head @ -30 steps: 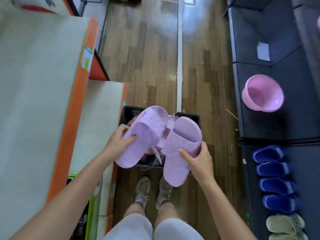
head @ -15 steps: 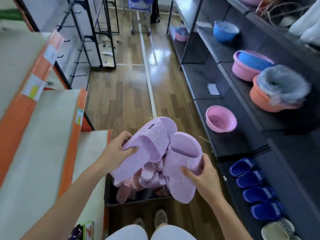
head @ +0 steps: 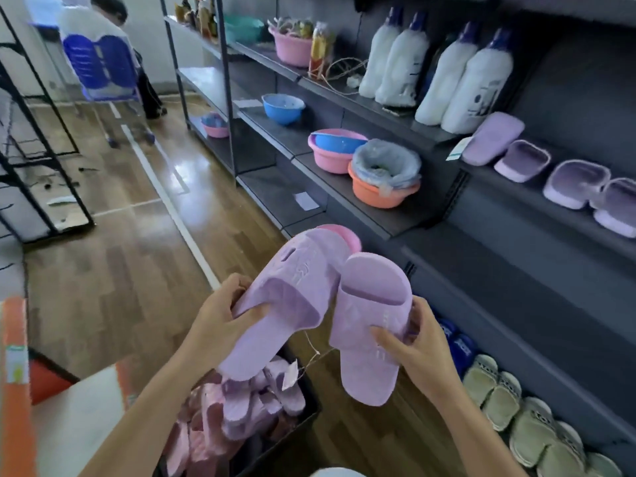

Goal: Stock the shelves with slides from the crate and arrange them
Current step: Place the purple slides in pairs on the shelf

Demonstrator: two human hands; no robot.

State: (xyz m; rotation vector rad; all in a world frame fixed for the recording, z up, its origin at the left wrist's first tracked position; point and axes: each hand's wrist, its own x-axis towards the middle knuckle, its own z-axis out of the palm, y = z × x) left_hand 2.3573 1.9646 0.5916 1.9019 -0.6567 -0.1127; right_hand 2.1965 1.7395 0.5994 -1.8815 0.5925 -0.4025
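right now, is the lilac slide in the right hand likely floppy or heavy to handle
Probably light: the right hand grips the lilac slide at one side. Likely fairly stiff: its heel hangs unsupported without drooping. Matte surface: probably not slippery.

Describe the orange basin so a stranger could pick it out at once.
Find the dark shelving along the right and the white bottles on it. One shelf below them, at the near end, sits the orange basin beside a pink basin. It alone is lined with a grey plastic bag.
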